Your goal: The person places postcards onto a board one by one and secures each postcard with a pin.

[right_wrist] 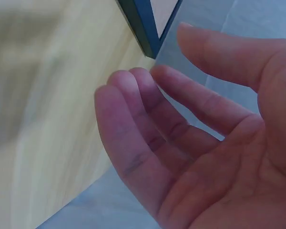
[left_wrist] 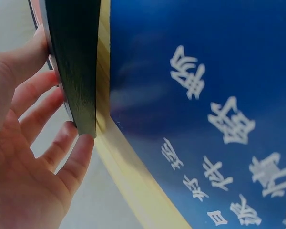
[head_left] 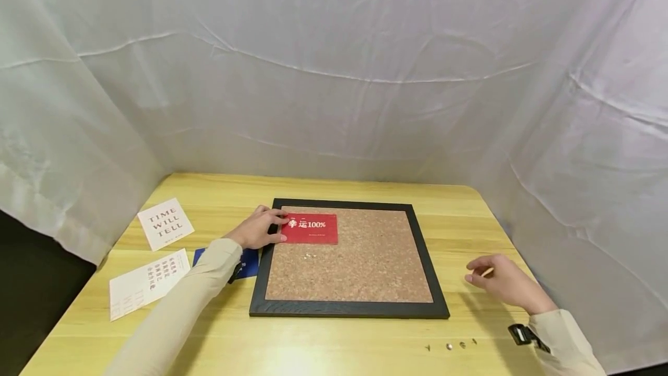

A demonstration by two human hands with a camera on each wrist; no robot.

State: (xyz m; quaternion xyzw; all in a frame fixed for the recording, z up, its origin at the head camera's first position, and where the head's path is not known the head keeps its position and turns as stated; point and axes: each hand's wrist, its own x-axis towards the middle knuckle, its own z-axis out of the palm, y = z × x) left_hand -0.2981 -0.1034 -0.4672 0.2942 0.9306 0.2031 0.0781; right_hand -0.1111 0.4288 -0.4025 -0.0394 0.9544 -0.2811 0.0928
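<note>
A red card with white lettering lies on the upper left of a cork board with a black frame. My left hand reaches over the frame's left side, its thumb and fingertips resting on the card's left end. In the left wrist view, that hand's spread fingers lie along the black frame. My right hand hovers to the right of the board, fingers loosely bent. Nothing shows between the fingers of the right hand in the right wrist view.
Two white printed cards lie at the table's left. A blue card sits beside the board, partly under my left forearm. Several small pins lie near the front right. Tiny shiny bits are on the cork. White cloth surrounds the table.
</note>
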